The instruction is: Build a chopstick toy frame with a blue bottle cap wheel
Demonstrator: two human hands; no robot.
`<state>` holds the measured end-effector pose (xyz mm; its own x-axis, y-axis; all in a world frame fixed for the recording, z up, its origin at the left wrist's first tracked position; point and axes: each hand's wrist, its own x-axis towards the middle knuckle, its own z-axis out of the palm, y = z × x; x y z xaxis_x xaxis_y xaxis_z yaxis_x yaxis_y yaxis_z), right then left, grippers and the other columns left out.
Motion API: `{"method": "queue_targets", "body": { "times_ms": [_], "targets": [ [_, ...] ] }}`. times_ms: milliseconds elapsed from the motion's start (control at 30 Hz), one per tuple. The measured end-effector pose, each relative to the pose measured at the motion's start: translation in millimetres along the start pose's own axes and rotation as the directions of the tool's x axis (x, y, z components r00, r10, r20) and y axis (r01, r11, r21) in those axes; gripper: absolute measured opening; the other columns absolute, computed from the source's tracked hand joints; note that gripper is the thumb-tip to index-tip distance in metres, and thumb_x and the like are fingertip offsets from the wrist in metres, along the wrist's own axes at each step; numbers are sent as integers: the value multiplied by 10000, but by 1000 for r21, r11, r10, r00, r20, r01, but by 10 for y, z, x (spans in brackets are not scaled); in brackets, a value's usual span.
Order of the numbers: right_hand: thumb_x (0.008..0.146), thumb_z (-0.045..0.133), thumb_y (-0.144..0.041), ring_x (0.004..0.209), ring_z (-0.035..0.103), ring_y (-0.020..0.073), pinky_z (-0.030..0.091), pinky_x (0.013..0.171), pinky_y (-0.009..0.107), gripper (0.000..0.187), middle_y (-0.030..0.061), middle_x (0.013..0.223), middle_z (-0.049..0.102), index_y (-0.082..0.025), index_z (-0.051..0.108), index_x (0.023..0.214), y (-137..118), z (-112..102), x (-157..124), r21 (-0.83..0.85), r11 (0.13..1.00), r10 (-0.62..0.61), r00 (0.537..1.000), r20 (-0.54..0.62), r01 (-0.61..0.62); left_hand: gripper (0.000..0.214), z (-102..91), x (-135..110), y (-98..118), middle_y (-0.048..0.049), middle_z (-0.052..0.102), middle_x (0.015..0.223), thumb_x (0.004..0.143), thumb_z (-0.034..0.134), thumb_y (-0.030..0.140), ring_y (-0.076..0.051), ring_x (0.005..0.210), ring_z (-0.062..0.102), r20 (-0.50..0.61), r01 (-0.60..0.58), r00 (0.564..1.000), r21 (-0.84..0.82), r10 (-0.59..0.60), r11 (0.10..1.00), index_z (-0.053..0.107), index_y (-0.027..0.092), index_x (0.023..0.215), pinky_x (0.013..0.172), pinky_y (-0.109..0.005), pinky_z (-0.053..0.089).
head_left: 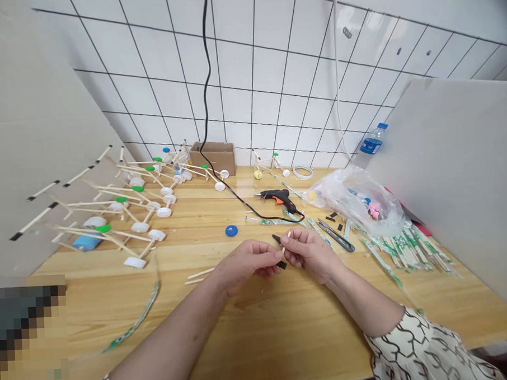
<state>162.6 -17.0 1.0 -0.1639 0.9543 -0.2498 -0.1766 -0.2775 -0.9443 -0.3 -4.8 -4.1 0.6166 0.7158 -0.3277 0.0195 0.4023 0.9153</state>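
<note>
My left hand [247, 264] and my right hand [309, 255] meet above the wooden workbench [260, 335]. Between their fingers are a thin wooden stick [285, 243] and a small black piece [281, 264]. A second black tip [276, 239] shows beside the fingers, and it may be part of the same piece. My right fingers pinch the stick. My left fingers close on the black piece, though the exact grip is partly hidden. Two loose wooden sticks [200, 276] lie just left of my left wrist.
A blue bottle cap [232, 230] and a black glue gun [277, 199] with its cord lie ahead. Scissors [337, 235] lie to the right, near a plastic bag [355, 199] and a heap of wrapped chopsticks [407, 253]. Stick models with white bottle-cap wheels [138, 203] stand at left, near a cardboard box [212, 158].
</note>
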Motion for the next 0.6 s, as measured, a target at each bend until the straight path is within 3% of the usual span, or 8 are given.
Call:
{"method": "queue_targets", "body": {
  "times_ms": [133, 300, 600],
  "targets": [
    [577, 780, -388, 359, 456, 50, 267, 363, 167, 326, -23, 471, 600, -152, 556, 585, 23, -28, 18, 86, 996, -14, 998, -53, 19, 318, 36, -4, 18, -18, 630, 650, 546, 780, 409, -104, 596, 520, -17, -64, 998, -40, 64, 997, 639, 146, 657, 606, -235, 390],
    [563, 796, -362, 398, 499, 64, 293, 364, 160, 307, -6, 496, 625, -148, 579, 597, 28, -12, 20, 160, 986, -38, 995, -97, 53, 339, 101, 10, 10, -10, 642, 651, 476, 818, 352, -113, 617, 544, -163, -110, 981, -52, 100, 993, 628, 143, 664, 627, -240, 404],
    [541, 816, -339, 417, 520, 62, 325, 361, 146, 317, 2, 509, 638, -136, 578, 591, 31, 21, 2, 277, 956, -45, 982, -182, 95, 329, 94, 95, -118, -2, 662, 688, 491, 809, 301, -115, 641, 568, -310, -204, 935, -84, 169, 975, 639, 149, 728, 649, -246, 450]
  ]
}}
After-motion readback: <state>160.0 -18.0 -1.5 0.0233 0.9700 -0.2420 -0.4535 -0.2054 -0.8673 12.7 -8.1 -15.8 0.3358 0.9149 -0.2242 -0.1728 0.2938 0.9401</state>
